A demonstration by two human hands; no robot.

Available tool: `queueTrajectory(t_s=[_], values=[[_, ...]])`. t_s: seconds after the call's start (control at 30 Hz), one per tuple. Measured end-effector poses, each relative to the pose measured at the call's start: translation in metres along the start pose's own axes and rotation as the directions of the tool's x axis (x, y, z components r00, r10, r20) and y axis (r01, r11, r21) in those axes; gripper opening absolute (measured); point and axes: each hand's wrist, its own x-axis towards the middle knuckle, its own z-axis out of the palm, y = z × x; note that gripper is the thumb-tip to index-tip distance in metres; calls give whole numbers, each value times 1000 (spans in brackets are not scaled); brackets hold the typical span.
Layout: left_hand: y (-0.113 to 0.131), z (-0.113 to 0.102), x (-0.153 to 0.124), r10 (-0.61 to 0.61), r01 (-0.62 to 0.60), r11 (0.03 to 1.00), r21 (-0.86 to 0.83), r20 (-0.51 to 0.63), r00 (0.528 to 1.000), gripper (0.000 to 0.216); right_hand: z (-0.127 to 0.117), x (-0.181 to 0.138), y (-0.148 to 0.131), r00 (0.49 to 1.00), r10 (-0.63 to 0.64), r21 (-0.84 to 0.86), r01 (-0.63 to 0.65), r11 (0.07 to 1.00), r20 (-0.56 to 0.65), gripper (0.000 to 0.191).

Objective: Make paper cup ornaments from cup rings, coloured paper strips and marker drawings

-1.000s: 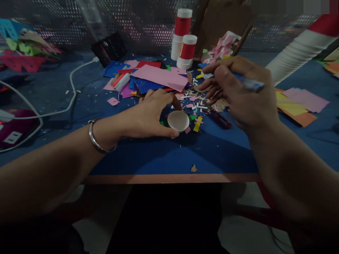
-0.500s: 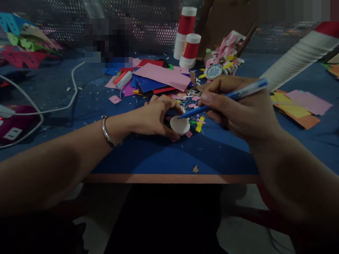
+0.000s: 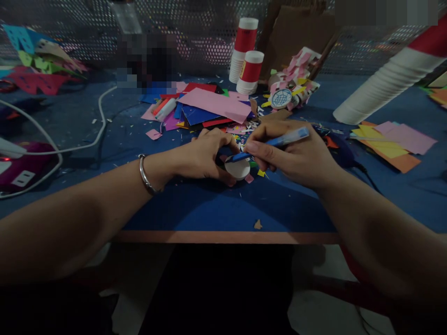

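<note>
A small white paper cup (image 3: 238, 170) sits base-up at the middle of the blue table, its round flat face showing. My left hand (image 3: 208, 156), with a metal bangle at the wrist, curls thumb and fingers around the cup's left side. Between thumb and fingers my right hand (image 3: 284, 151) grips a blue pen (image 3: 275, 143) with a clear barrel end. The pen tip lies at the upper left of the cup's face; whether it touches is too small to tell. Scraps of yellow and pink paper lie beside the cup.
Behind the hands lies a pile of coloured paper (image 3: 216, 104) with markers (image 3: 165, 109). Stacks of paper cups (image 3: 248, 70) stand beyond; a long cup stack (image 3: 384, 79) leans at right. A decorated cup craft (image 3: 291, 86), paper sheets (image 3: 394, 142), a purple socket box (image 3: 30, 165) and white cable (image 3: 103, 116) are around.
My right hand has moved left and slightly down, bringing the pen tip across to the left part of the cup's face. The left hand keeps its hold. The view has shifted slightly.
</note>
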Motion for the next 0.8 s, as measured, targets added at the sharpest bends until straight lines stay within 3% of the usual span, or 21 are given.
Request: queueTrajectory(t_s=[0.23,0.47,0.67,0.8], values=[[4,-2,-1,-35,35,999,-18,11,999,73,0,0,0,998,34,84,-38,996,46,36],[1,-2,-1,13,-13,1000,4,26,1000,72,-3,-1,-1,988,98,245,-125,961,120,36],[-1,0,0,13,-13,1000,4,16,1000,70,-4,-2,-1,987,126,223,-147,964,104,31],[-1,0,0,7,-7,1000,0,8,1000,71,-1,-2,0,996,70,147,-78,986,54,29]])
